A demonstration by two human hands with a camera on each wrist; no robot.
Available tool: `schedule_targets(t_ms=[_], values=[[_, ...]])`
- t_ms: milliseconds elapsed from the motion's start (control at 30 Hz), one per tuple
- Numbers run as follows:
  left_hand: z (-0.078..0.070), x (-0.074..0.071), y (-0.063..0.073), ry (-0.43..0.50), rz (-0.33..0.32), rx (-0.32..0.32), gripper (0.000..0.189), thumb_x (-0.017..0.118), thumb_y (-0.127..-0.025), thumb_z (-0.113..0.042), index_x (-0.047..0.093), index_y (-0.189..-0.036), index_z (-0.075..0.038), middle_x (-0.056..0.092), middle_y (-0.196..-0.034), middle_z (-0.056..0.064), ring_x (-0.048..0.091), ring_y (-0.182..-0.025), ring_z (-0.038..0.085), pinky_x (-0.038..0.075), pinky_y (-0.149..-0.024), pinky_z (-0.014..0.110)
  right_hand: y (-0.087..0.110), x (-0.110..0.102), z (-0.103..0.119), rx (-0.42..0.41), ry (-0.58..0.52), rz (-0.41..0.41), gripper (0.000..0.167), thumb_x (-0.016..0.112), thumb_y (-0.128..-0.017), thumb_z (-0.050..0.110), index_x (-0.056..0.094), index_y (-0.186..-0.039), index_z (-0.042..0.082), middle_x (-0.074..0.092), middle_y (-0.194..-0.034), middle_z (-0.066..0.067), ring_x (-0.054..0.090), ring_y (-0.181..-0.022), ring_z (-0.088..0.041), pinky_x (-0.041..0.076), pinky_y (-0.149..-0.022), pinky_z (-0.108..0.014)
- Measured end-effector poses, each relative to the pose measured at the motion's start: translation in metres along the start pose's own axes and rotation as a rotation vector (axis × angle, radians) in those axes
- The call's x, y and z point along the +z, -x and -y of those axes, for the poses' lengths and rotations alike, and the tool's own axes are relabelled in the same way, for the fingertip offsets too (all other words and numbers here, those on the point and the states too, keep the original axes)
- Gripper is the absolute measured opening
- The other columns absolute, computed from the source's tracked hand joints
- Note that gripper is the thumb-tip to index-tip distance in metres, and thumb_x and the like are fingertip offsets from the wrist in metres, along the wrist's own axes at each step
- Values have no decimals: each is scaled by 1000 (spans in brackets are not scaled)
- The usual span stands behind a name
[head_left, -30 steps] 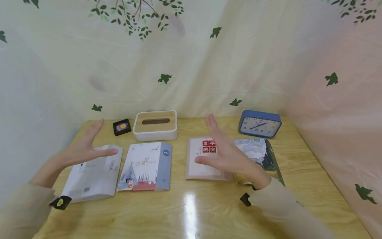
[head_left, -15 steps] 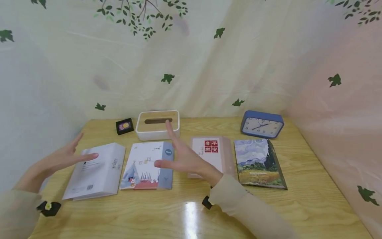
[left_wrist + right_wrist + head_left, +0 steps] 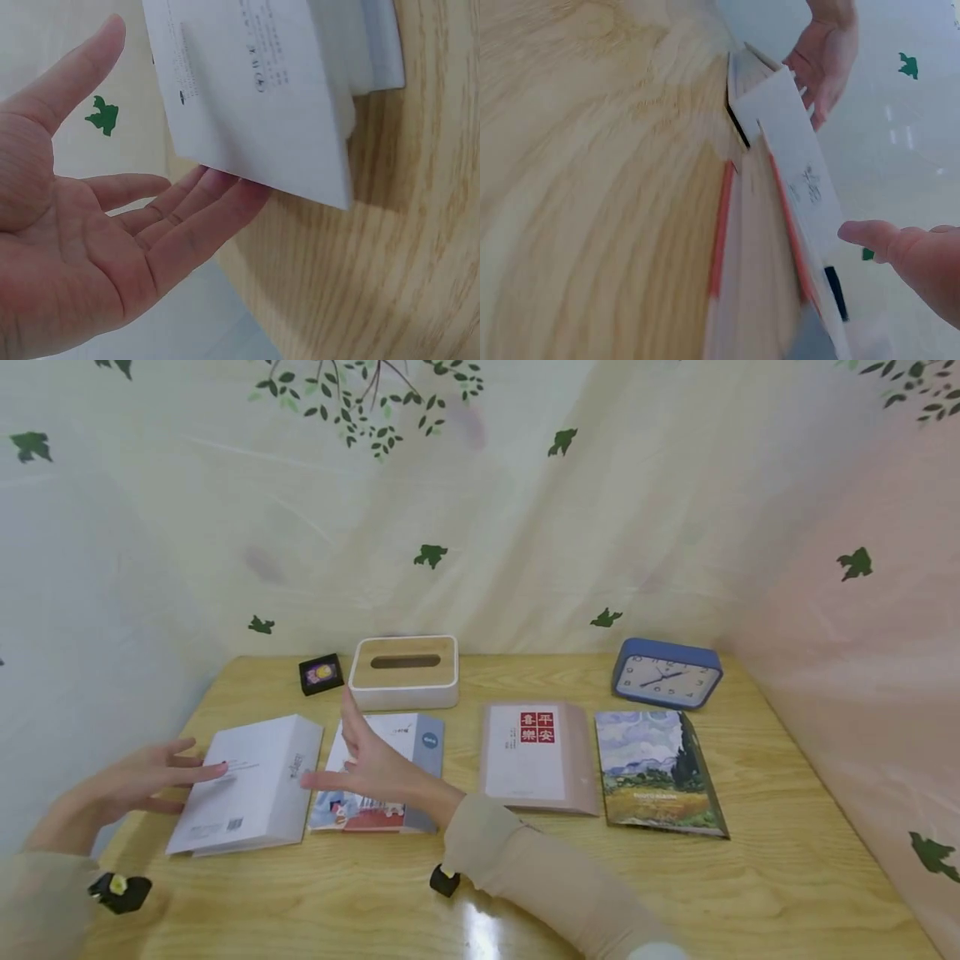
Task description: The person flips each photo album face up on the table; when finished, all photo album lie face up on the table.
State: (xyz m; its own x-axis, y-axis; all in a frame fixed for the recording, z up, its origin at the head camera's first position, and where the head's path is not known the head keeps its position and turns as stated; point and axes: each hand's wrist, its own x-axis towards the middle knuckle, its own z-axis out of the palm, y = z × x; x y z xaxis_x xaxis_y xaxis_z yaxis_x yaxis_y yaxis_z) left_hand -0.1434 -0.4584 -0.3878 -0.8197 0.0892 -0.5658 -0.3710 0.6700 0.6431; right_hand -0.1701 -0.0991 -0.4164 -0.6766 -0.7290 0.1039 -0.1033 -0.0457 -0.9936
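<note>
A white book [image 3: 251, 793] with small print and a QR code lies at the left of the wooden table. My left hand [image 3: 135, 781] is at its left edge, fingers loosely extended; in the left wrist view the fingertips [image 3: 251, 193] meet the cover's edge, their ends partly hidden. Over the illustrated book [image 3: 427, 802] with a blue spine, my right hand [image 3: 382, 772] hovers, fingers straight and thumb apart. Its thumb points toward the white book's spine; contact is not clear. In the right wrist view the thumb [image 3: 885, 238] shows beside the white book.
To the right lie a pink-edged book [image 3: 581, 760] with red squares and a landscape photo album [image 3: 652, 777]. Along the back stand a small black box [image 3: 321, 675], a tissue box [image 3: 405, 693] and a blue clock [image 3: 667, 675]. A patterned curtain [image 3: 480, 593] surrounds the table.
My right hand has travelled left from over the pink-edged book to the illustrated book. My left hand has lowered to the white book's left edge. The view has shifted slightly.
</note>
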Motion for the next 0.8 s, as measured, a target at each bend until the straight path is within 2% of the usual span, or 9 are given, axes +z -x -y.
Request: schedule_targets(t_ms=[67, 133, 200, 333, 467, 667, 733, 800], values=[[5, -1, 0, 13, -3, -13, 109, 60, -101, -46, -13, -151, 16, 10, -152, 47, 48, -127, 49, 57, -90, 48, -10, 12, -2, 46, -28, -20, 114, 77, -91, 38, -17, -157, 44, -8, -167, 8, 9, -149, -7, 32, -117, -35], [11, -1, -1, 28, -11, 0, 107, 61, -101, -45, -10, -151, 18, 13, -152, 48, 57, -119, 42, 57, -89, 48, -19, 25, -4, 88, -49, -40, 114, 78, -90, 37, -13, -159, 41, -4, -167, 8, 11, -149, -7, 27, -118, -32], [14, 2, -1, 48, -24, 20, 100, 62, -101, -41, -1, -152, 18, 24, -149, 46, 62, -111, 34, 58, -89, 47, -26, 35, -7, 120, -72, -68, 113, 79, -89, 38, -9, -160, 41, -1, -167, 9, 13, -149, -7, 27, -118, -31], [18, 8, -7, 62, -38, 29, 94, 65, -100, -39, 9, -155, 13, 39, -145, 37, 62, -106, 27, 57, -89, 46, -36, 49, -14, 172, -135, -142, 109, 81, -87, 37, 1, -161, 43, 7, -166, 13, 17, -148, -5, 26, -119, -31], [18, 12, -14, 50, -28, -11, 100, 67, -98, -41, 5, -157, 11, 41, -144, 33, 58, -109, 30, 56, -90, 49, -43, 57, -19, 248, -196, -227, 106, 82, -88, 29, 9, -164, 31, 16, -167, 8, 20, -147, -7, 24, -120, -33], [16, 15, -14, 63, -53, -29, 99, 68, -98, -40, 8, -155, 14, 55, -132, 25, 61, -102, 26, 57, -85, 45, -54, 57, -18, 415, -452, -231, 93, 73, -95, 14, 11, -164, 16, 20, -165, -18, 29, -147, -35, 34, -113, -57], [16, 17, -13, 70, -59, -22, 99, 68, -98, -39, 8, -155, 14, 59, -126, 20, 62, -99, 25, 57, -83, 43, -56, 55, -17, 450, -523, -240, 90, 71, -96, 11, 12, -164, 14, 22, -163, -23, 28, -146, -44, 32, -111, -65], [16, 20, -13, 85, -66, -21, 97, 69, -97, -38, 10, -155, 13, 62, -122, 15, 62, -98, 24, 57, -82, 42, -56, 52, -17, 464, -556, -242, 86, 69, -97, 10, 15, -164, 13, 23, -162, -24, 26, -146, -47, 29, -110, -69]])
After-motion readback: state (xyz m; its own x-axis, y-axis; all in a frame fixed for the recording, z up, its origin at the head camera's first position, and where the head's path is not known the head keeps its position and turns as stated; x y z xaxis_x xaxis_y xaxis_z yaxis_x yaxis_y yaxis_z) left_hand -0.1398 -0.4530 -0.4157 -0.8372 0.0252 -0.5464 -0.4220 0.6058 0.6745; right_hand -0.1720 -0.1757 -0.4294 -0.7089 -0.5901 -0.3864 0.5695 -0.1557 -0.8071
